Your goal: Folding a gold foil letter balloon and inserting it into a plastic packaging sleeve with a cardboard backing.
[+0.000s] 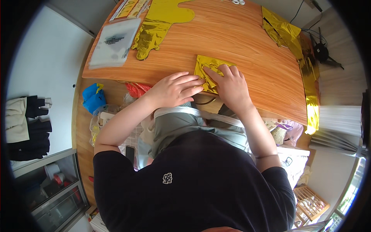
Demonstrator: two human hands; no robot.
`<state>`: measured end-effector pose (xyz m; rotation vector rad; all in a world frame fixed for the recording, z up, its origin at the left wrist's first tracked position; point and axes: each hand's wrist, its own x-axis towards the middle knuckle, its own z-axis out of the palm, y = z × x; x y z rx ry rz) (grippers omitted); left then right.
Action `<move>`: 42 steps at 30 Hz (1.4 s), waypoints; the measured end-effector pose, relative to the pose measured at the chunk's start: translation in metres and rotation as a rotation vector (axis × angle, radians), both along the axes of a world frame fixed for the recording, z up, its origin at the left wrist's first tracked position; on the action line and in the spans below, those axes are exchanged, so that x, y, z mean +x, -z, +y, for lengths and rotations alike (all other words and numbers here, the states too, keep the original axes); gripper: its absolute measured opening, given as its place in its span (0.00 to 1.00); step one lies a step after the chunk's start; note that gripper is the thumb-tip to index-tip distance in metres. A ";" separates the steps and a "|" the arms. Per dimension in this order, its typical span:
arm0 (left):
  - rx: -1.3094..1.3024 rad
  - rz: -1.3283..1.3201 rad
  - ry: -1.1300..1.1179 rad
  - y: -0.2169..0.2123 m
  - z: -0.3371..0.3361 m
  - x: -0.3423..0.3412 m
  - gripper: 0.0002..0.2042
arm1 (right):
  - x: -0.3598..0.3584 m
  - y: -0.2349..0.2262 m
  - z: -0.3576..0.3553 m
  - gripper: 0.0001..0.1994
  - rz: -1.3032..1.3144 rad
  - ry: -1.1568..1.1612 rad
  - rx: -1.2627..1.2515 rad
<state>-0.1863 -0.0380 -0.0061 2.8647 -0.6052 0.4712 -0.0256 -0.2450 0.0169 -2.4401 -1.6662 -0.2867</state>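
A folded, crinkled piece of gold foil lies at the near edge of the wooden table, right in front of me. My left hand reaches in from the left with its fingers stretched out, and the tips touch the foil's left side. From the right, my right hand rests over the foil, its index finger extended and pressing on the surface, the other fingers bent a little and apart. The right thumb is hidden, so I cannot tell whether it pinches the foil's edge. A flat gold foil balloon lies farther back on the left.
Clear plastic bags are stacked at the table's left. More gold foil drapes over the right edge. Small white rings sit at the back. Beneath the table's left edge are a blue bag and a phone.
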 end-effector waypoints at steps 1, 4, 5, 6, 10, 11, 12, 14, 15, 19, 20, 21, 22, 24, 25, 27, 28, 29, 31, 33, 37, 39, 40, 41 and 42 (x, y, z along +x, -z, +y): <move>0.000 0.000 0.001 0.000 0.000 0.000 0.26 | 0.003 -0.002 -0.003 0.32 0.042 -0.027 -0.011; -0.016 0.001 -0.008 0.000 -0.001 -0.001 0.25 | 0.002 -0.015 -0.008 0.32 0.115 -0.077 -0.027; -0.028 0.003 -0.015 -0.001 -0.002 -0.002 0.24 | 0.000 -0.019 -0.011 0.32 0.147 -0.099 -0.032; -0.040 0.006 -0.021 -0.003 -0.002 -0.001 0.23 | -0.002 -0.019 -0.013 0.32 0.145 -0.092 -0.032; -0.140 0.061 -0.046 -0.009 -0.005 0.001 0.22 | -0.008 -0.013 -0.014 0.31 0.136 -0.099 0.041; -0.189 0.061 -0.055 -0.008 -0.005 0.001 0.21 | -0.009 -0.009 -0.015 0.31 0.109 -0.105 0.043; -0.238 0.060 -0.065 -0.008 -0.006 0.002 0.21 | -0.009 -0.005 -0.016 0.31 0.110 -0.098 0.045; -0.269 0.059 -0.081 -0.008 -0.009 0.004 0.19 | -0.009 0.002 -0.018 0.30 0.032 -0.109 0.110; -0.301 0.056 -0.103 -0.008 -0.011 0.004 0.18 | -0.009 0.004 -0.019 0.30 0.034 -0.103 0.113; -0.323 0.030 -0.157 0.003 -0.018 0.004 0.15 | -0.010 0.007 -0.022 0.29 0.052 -0.092 0.130; -0.285 -0.046 -0.195 0.006 -0.019 0.005 0.17 | -0.011 0.008 -0.022 0.29 0.059 -0.087 0.141; -0.247 -0.121 -0.232 0.008 -0.021 0.006 0.20 | -0.011 0.009 -0.023 0.29 0.060 -0.074 0.145; -0.244 -0.118 -0.218 0.010 -0.024 0.005 0.20 | -0.011 0.010 -0.023 0.28 0.068 -0.075 0.147; -0.122 -0.054 -0.240 -0.003 -0.034 0.006 0.29 | -0.011 0.011 -0.024 0.28 0.076 -0.083 0.160; -0.120 -0.049 -0.226 -0.002 -0.036 0.009 0.29 | -0.010 0.013 -0.025 0.28 0.080 -0.068 0.163; 0.047 0.051 -0.223 -0.003 -0.039 0.013 0.38 | -0.009 0.016 -0.024 0.27 0.060 -0.085 0.151; 0.058 0.063 -0.211 0.000 -0.037 0.014 0.41 | -0.009 0.016 -0.024 0.27 0.064 -0.078 0.154; 0.061 0.067 -0.204 0.001 -0.035 0.014 0.41 | -0.009 0.015 -0.025 0.27 0.082 -0.084 0.182; 0.070 0.077 -0.199 0.003 -0.034 0.015 0.39 | -0.008 0.013 -0.027 0.27 0.104 -0.086 0.212; 0.080 0.098 -0.196 -0.001 -0.035 0.016 0.38 | -0.003 0.009 -0.032 0.23 0.399 -0.104 0.336; 0.067 0.113 -0.201 0.000 -0.036 0.016 0.36 | 0.020 -0.001 -0.049 0.18 0.986 -0.098 0.432; 0.068 0.105 -0.196 0.001 -0.036 0.017 0.36 | 0.028 -0.011 -0.059 0.16 1.360 -0.023 0.632; 0.069 0.095 -0.192 0.002 -0.037 0.018 0.36 | 0.032 -0.004 -0.060 0.13 1.171 -0.057 0.792; 0.070 0.094 -0.195 0.001 -0.036 0.017 0.36 | 0.034 -0.004 -0.065 0.13 1.171 -0.060 0.791; 0.075 0.087 -0.200 0.001 -0.036 0.016 0.35 | 0.036 -0.006 -0.070 0.11 0.954 -0.040 0.789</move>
